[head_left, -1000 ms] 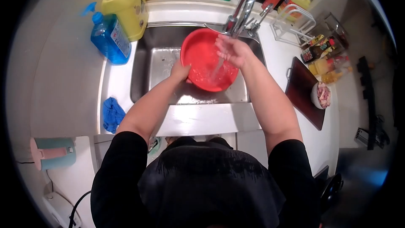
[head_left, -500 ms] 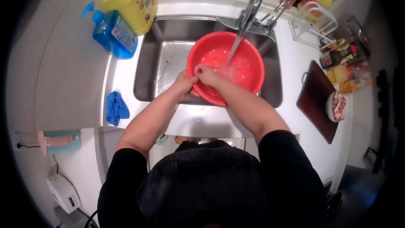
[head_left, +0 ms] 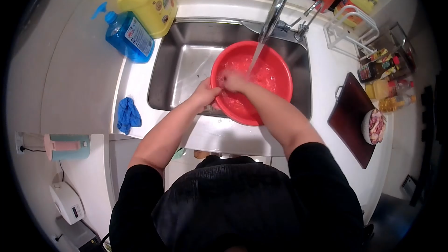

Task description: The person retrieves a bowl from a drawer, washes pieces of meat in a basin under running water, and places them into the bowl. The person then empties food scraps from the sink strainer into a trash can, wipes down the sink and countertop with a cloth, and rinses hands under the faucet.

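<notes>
A red plastic basin (head_left: 286,72) sits in the right part of the steel sink, water in its bottom. Its near edge reaches over the sink's front rim. From the faucet (head_left: 275,11) a stream of water runs into it. My left hand (head_left: 205,94) grips the basin's left rim, thumb on top and the other fingers underneath, partly hidden. Inside, against the left wall, my right hand (head_left: 232,82) is smeared by motion. Whether its fingers hold anything does not show.
Left of the sink (head_left: 161,77) stand a blue pump bottle (head_left: 130,37) and a yellow jug (head_left: 151,2); a blue cloth (head_left: 128,115) lies nearer. On the right, a dark cutting board (head_left: 347,121) lies beside a bowl of raw meat pieces (head_left: 374,126), near several bottles and a white rack (head_left: 350,30).
My right hand has gone from the basin's left rim to its inner wall and is now blurred. The basin's near edge has come closer to me. My left hand still grips the rim.
</notes>
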{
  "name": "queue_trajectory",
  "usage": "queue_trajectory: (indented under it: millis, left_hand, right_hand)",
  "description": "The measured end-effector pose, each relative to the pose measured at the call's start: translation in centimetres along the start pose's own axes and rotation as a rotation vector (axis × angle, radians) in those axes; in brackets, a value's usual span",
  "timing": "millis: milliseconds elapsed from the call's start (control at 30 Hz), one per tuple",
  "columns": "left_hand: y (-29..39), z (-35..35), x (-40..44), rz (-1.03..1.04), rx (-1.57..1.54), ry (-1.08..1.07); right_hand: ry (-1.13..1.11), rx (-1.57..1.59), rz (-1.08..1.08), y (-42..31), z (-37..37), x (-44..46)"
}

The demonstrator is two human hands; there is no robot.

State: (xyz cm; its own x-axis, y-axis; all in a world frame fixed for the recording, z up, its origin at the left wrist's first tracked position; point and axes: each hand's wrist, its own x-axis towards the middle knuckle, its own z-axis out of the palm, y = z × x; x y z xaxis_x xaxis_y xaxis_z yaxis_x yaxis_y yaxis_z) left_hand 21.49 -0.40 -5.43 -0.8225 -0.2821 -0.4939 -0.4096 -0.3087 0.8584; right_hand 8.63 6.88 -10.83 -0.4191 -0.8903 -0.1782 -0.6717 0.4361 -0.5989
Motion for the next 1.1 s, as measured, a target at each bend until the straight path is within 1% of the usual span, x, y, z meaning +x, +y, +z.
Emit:
queue_trajectory:
  millis: [33,133,200,267,300,333,400,433,467,500,567,600,667,700,733,767,800,833,867,933,1000,1033,1067,1100]
  left_hand:
    - [-0.1,0.0,0.1,-0.001,-0.022,0.032]
    - [0.0,-0.4,0.1,-0.002,-0.066,0.124]
    - [0.5,-1.0,0.1,0.002,-0.086,0.173]
    - [0.7,-1.1,0.0,0.048,0.067,0.239]
    - [0.4,-1.3,0.1,0.085,0.161,0.281]
    - [0.4,-1.4,0.2,0.122,0.256,0.323]
    - [1.0,-2.6,0.0,0.359,0.830,0.445]
    - [1.3,-3.3,-0.1,0.472,1.120,0.500]
    - [1.9,-3.8,-0.5,0.525,1.204,0.543]
    - [2.9,-4.2,-1.1,0.578,1.287,0.588]
    - [5.1,-4.8,-2.2,0.682,1.429,0.655]
    - [6.2,-5.2,-2.6,0.736,1.488,0.679]
    - [8.2,-5.8,-3.6,0.848,1.597,0.653]
    - [9.3,-6.0,-4.4,0.908,1.629,0.667]
    - [9.8,-6.3,-4.8,0.968,1.659,0.680]
    - [9.7,-6.7,-4.8,0.971,1.632,0.706]
    - [9.3,-7.2,-4.6,0.973,1.604,0.732]
    - [8.9,-7.6,-4.4,0.974,1.576,0.757]
    - [7.9,-7.9,-3.8,0.891,1.488,0.792]
    - [4.5,-9.1,-1.3,0.722,1.311,0.887]
    - [0.2,-11.3,2.1,0.270,0.980,0.938]
    - [-1.0,-11.5,2.5,0.052,0.726,0.935]
    - [-3.4,-12.2,3.8,-0.006,0.163,0.833]
    - [-5.3,-12.7,4.7,-0.071,0.020,0.720]
  right_hand:
    - [0.112,0.288,0.189,-0.2,0.2,1.8]
    - [0.083,0.518,-0.109,-0.6,1.5,2.1]
    - [-0.261,0.357,-0.070,-0.2,1.4,1.4]
    - [-0.570,0.131,-0.056,0.9,0.2,0.6]
    - [-0.516,0.180,-0.062,1.1,-0.4,0.5]
    - [-0.394,0.262,-0.024,1.3,-1.0,0.4]
    - [-0.149,0.427,0.054,1.1,-2.9,-0.3]
    - [-0.147,0.914,0.278,0.9,-4.1,-0.8]
    - [-0.037,1.397,0.514,0.5,-5.3,-1.4]
    - [0.005,1.651,0.610,0.8,-6.1,-1.7]
    - [-0.009,1.803,0.645,2.0,-6.4,-2.9]
    - [-0.020,1.802,0.648,2.4,-6.5,-3.3]
    - [-0.052,1.713,0.656,2.9,-6.4,-4.2]
    - [-0.073,1.587,0.654,3.1,-6.4,-4.6]
    - [-0.107,1.369,0.638,3.3,-6.3,-5.0]
    - [-0.146,0.980,0.567,3.7,-6.1,-5.7]
    - [-0.168,0.411,0.401,4.7,-5.7,-6.9]
    - [-0.135,-0.181,0.288,5.8,-5.2,-8.1]
    - [-0.119,-0.755,0.112,6.6,-5.0,-9.3]
    - [-0.299,-0.906,0.228,5.9,-6.0,-10.2]
    - [-0.193,-0.834,0.211,7.7,-5.3,-11.2]
    - [-0.256,-0.684,0.257,8.6,-5.1,-11.4]
    - [-0.329,-0.535,0.306,9.4,-4.7,-11.3]
    - [-0.342,-0.423,0.289,9.4,-4.7,-11.4]
